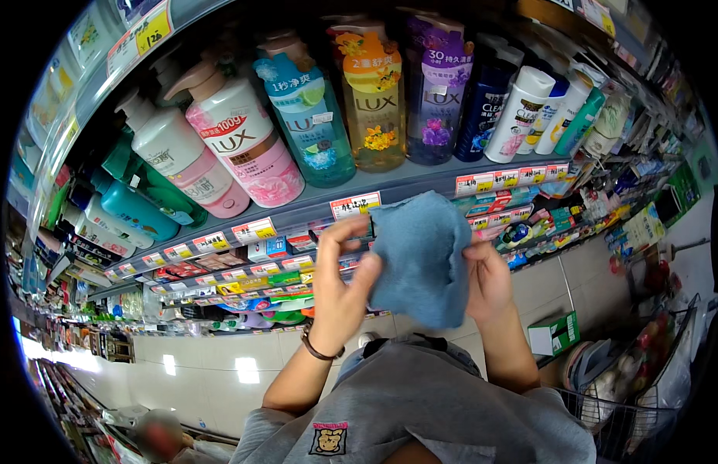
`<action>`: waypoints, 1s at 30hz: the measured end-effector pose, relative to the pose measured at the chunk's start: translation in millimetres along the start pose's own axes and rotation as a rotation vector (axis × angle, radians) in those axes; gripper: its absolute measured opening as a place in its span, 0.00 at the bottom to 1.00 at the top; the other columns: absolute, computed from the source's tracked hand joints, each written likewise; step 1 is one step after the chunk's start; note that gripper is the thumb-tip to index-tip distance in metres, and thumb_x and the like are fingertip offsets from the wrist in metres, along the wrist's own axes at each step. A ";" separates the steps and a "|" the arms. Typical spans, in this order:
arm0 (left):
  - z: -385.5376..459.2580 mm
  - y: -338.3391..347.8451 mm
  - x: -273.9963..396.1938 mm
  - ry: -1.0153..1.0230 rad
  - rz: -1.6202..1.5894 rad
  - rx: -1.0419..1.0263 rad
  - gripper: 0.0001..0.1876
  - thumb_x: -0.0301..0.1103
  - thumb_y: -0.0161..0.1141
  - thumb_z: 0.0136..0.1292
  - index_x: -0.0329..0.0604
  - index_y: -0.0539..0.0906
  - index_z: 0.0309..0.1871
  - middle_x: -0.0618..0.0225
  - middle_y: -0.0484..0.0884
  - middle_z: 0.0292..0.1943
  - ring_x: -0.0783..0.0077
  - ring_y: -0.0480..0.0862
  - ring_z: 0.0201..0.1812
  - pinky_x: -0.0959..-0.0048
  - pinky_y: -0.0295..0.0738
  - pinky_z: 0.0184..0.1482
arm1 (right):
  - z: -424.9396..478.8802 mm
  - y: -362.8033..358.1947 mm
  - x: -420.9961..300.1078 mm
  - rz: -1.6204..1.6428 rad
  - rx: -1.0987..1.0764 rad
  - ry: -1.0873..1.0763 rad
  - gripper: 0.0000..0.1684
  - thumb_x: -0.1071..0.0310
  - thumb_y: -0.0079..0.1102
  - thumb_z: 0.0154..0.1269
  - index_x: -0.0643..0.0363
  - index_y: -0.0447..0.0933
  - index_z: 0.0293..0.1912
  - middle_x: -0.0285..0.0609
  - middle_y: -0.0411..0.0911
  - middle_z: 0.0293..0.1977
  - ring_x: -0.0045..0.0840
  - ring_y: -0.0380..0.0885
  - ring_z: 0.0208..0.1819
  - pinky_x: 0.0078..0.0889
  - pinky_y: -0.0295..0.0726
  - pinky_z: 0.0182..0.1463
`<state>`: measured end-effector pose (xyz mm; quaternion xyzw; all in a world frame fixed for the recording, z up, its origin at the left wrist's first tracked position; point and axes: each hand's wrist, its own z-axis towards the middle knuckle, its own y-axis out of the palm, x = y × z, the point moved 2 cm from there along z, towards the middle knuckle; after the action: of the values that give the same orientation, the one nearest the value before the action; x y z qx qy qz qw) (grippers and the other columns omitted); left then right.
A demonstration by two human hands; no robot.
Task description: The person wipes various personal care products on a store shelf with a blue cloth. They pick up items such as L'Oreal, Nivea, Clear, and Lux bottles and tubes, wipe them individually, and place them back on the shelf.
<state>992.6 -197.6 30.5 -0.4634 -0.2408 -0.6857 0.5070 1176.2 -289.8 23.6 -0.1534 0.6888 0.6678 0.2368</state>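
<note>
A folded blue cloth (420,261) is held up in front of the shelf, slightly blurred. My right hand (489,278) pinches its right edge between thumb and fingers. Beside the left edge is my left hand (344,278), thumb and fingers spread apart, with the thumb at the cloth's border. A dark bracelet (321,348) circles my left wrist. Behind the cloth, pump bottles line the shelf: a pink and white Lux bottle (249,139), a blue one (312,122), a yellow one (373,104) and a purple one (437,98).
Clear shampoo bottles (518,116) and a green bottle (580,122) stand farther right. Price tags run along the shelf edge (417,188), above lower shelves of packaged goods. A green and white box (553,334) and a wire basket (620,406) are at right. Another person (161,435) is at lower left.
</note>
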 end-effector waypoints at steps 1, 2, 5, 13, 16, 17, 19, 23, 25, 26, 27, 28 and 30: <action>4.4 -2.4 -1.1 -0.045 -0.057 0.025 0.20 0.35 0.57 0.70 0.37 0.73 0.61 0.58 0.75 0.59 0.68 0.76 0.58 0.69 0.72 0.57 | 0.9 -7.1 -1.5 0.076 -0.040 0.000 0.27 0.70 0.40 0.66 0.64 0.67 0.64 0.47 0.77 0.55 0.33 0.77 0.56 0.40 0.76 0.62; 9.2 -3.6 1.6 -0.119 -0.119 -0.037 0.19 0.38 0.56 0.72 0.37 0.73 0.61 0.60 0.77 0.57 0.71 0.77 0.56 0.71 0.72 0.55 | 1.5 -10.5 -3.3 0.152 -0.079 -0.002 0.27 0.69 0.39 0.66 0.64 0.68 0.63 0.48 0.78 0.54 0.34 0.78 0.56 0.41 0.75 0.62; 10.4 -9.9 -17.1 -0.415 -0.207 -0.451 0.21 0.44 0.55 0.74 0.36 0.75 0.60 0.68 0.81 0.45 0.80 0.78 0.45 0.77 0.73 0.48 | 2.6 -5.7 -14.7 0.177 -0.110 0.027 0.21 0.71 0.41 0.63 0.65 0.74 0.53 0.49 0.80 0.50 0.35 0.77 0.55 0.42 0.74 0.63; 14.8 3.1 -4.1 -0.552 -0.650 0.003 0.10 0.35 0.59 0.72 0.41 0.76 0.50 0.79 0.80 0.34 0.93 0.69 0.24 0.88 0.65 0.24 | -13.7 -39.8 1.3 -0.621 0.166 -0.030 0.31 0.79 0.46 0.60 0.61 0.66 0.66 0.36 0.78 0.46 0.20 0.79 0.42 0.23 0.78 0.45; 17.9 -1.7 -20.7 -0.330 -0.131 0.100 0.11 0.33 0.69 0.63 0.38 0.82 0.43 0.73 0.82 0.30 0.87 0.76 0.26 0.81 0.68 0.26 | -23.1 -51.7 26.4 -0.461 0.231 0.051 0.28 0.78 0.48 0.63 0.60 0.68 0.63 0.34 0.79 0.43 0.16 0.78 0.38 0.20 0.76 0.39; 18.2 -5.0 -24.5 -0.267 0.122 0.105 0.11 0.33 0.71 0.60 0.38 0.83 0.41 0.71 0.82 0.28 0.86 0.78 0.27 0.80 0.69 0.27 | -26.1 -60.5 35.1 -0.408 0.255 0.078 0.27 0.77 0.49 0.64 0.60 0.69 0.63 0.34 0.79 0.42 0.17 0.78 0.38 0.22 0.77 0.38; 27.4 -2.1 -10.2 0.049 0.438 0.197 0.12 0.35 0.77 0.52 0.39 0.85 0.33 0.67 0.80 0.23 0.80 0.77 0.23 0.77 0.67 0.24 | -27.4 -74.3 46.7 -0.429 0.194 0.159 0.24 0.77 0.52 0.63 0.61 0.71 0.60 0.38 0.80 0.46 0.20 0.80 0.42 0.25 0.80 0.45; 32.6 -1.4 1.8 0.259 0.756 0.212 0.16 0.38 0.79 0.47 0.39 0.82 0.27 0.66 0.77 0.21 0.70 0.73 0.17 0.74 0.66 0.21 | -23.1 -91.7 74.8 -0.705 0.151 0.362 0.21 0.76 0.56 0.64 0.61 0.74 0.58 0.40 0.80 0.51 0.24 0.80 0.51 0.29 0.79 0.56; 34.6 0.2 8.9 0.318 0.815 0.153 0.17 0.39 0.79 0.46 0.40 0.81 0.25 0.66 0.77 0.22 0.66 0.75 0.19 0.72 0.69 0.22 | -25.0 -96.8 91.5 -0.685 0.132 0.473 0.21 0.75 0.57 0.64 0.61 0.75 0.58 0.39 0.80 0.51 0.22 0.79 0.52 0.29 0.79 0.56; 36.0 2.3 10.6 0.324 0.813 0.102 0.17 0.40 0.78 0.46 0.41 0.81 0.23 0.66 0.77 0.21 0.63 0.78 0.20 0.71 0.70 0.23 | -23.7 -98.7 96.8 -0.656 0.085 0.511 0.22 0.72 0.58 0.65 0.60 0.75 0.59 0.37 0.80 0.51 0.21 0.78 0.53 0.28 0.79 0.56; 35.5 1.9 9.3 0.298 0.800 0.057 0.17 0.41 0.78 0.46 0.40 0.81 0.22 0.66 0.77 0.22 0.63 0.78 0.20 0.71 0.70 0.23 | -22.7 -95.9 99.0 -0.628 0.060 0.501 0.22 0.72 0.58 0.65 0.60 0.75 0.59 0.37 0.80 0.51 0.21 0.78 0.53 0.27 0.79 0.56; 35.4 1.1 7.8 0.271 0.787 0.011 0.17 0.41 0.78 0.47 0.40 0.82 0.22 0.66 0.77 0.22 0.63 0.78 0.20 0.70 0.71 0.23 | -21.0 -91.8 100.5 -0.600 0.036 0.491 0.22 0.71 0.59 0.65 0.60 0.75 0.59 0.37 0.80 0.51 0.21 0.78 0.52 0.27 0.78 0.56; 39.1 -1.9 8.4 0.216 0.737 -0.050 0.16 0.41 0.76 0.48 0.39 0.83 0.21 0.66 0.80 0.24 0.62 0.80 0.22 0.69 0.72 0.24 | -19.7 -91.1 104.0 -0.594 0.022 0.505 0.23 0.70 0.60 0.66 0.60 0.74 0.60 0.38 0.80 0.51 0.21 0.79 0.52 0.27 0.78 0.56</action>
<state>1005.8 -169.6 56.0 -0.4564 0.0135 -0.5080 0.7304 1134.4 -304.0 -108.9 -0.5033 0.6581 0.5039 0.2445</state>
